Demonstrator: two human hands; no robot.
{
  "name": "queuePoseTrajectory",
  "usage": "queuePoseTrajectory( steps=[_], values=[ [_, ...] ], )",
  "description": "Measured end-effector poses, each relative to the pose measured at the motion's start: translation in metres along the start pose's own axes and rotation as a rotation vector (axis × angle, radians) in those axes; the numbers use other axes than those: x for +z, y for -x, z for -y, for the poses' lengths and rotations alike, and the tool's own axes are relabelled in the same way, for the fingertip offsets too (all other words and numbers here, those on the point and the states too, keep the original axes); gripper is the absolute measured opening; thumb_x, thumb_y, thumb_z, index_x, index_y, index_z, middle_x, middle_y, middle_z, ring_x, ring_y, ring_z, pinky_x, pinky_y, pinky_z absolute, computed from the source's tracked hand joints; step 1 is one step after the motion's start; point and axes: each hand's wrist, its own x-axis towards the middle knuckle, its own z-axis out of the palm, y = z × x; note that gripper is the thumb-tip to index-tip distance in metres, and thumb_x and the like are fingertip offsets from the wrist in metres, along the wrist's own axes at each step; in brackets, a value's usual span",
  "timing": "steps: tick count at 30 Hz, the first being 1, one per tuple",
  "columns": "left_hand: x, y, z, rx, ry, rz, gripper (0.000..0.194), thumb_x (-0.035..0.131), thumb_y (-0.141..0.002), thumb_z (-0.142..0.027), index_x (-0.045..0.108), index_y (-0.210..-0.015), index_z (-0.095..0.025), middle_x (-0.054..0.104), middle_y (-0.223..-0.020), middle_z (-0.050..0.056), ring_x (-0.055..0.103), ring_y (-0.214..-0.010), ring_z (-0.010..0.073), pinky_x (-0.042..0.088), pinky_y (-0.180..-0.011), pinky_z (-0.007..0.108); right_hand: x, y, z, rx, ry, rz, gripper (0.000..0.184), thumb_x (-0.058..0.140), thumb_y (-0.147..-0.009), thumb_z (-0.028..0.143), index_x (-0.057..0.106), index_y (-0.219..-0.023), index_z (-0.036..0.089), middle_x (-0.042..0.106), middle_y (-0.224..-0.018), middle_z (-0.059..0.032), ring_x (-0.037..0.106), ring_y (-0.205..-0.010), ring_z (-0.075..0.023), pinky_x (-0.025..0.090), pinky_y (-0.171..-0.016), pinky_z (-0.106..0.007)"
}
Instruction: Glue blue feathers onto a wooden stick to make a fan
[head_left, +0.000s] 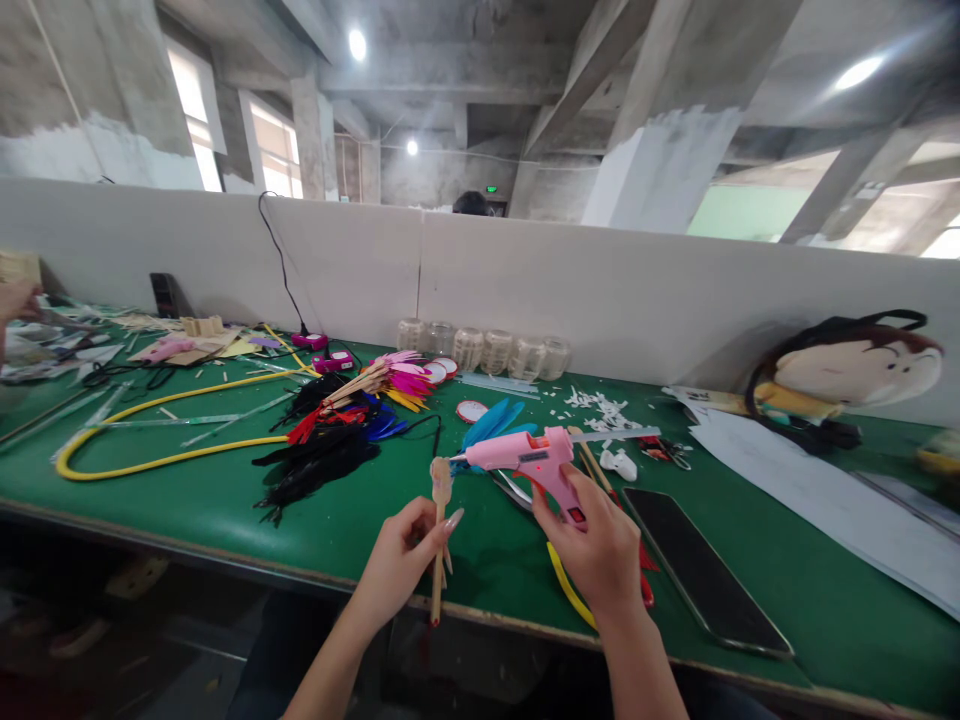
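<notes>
My left hand (409,555) pinches a thin wooden stick (438,560) with a wider, pale, spoon-like top; it stands nearly upright over the table's front edge. Wrapped round the handle of a pink glue gun (517,452) is my right hand (604,535). The gun's nozzle points left and meets or nearly meets the stick's top; which of the two I cannot tell. A clear glue stick (619,434) juts from the gun's back. Blue feathers (491,425) lie behind the gun. Colourful feathers (390,385) and black feathers (307,465) are heaped to the left.
A phone (705,570) lies right of my right hand. Several clear jars (484,350) line the white partition (337,260). Yellow tubing (172,400) loops on the left. White paper (817,490) and a plush-faced bag (847,375) are at right. Another person's hand (19,300) shows far left.
</notes>
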Motion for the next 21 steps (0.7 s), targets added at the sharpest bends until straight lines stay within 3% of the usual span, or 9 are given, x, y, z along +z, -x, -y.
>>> queuePoseTrajectory(
  steps=[21],
  values=[
    [0.0,0.0001,-0.0032,0.014,-0.023,-0.015,0.03,0.049,-0.077,-0.044,0.041,-0.064,-0.017,0.034,-0.053,-0.006,0.033,-0.048,0.007,0.029,-0.045,0.018,-0.0025,-0.001,0.0005,-0.038,-0.012,0.022,0.021,0.059,-0.073,0.021,0.052,-0.092,0.015,0.066,-0.075,-0.0062,0.063,-0.065,-0.0161,0.049,-0.057,-0.024]
  ],
)
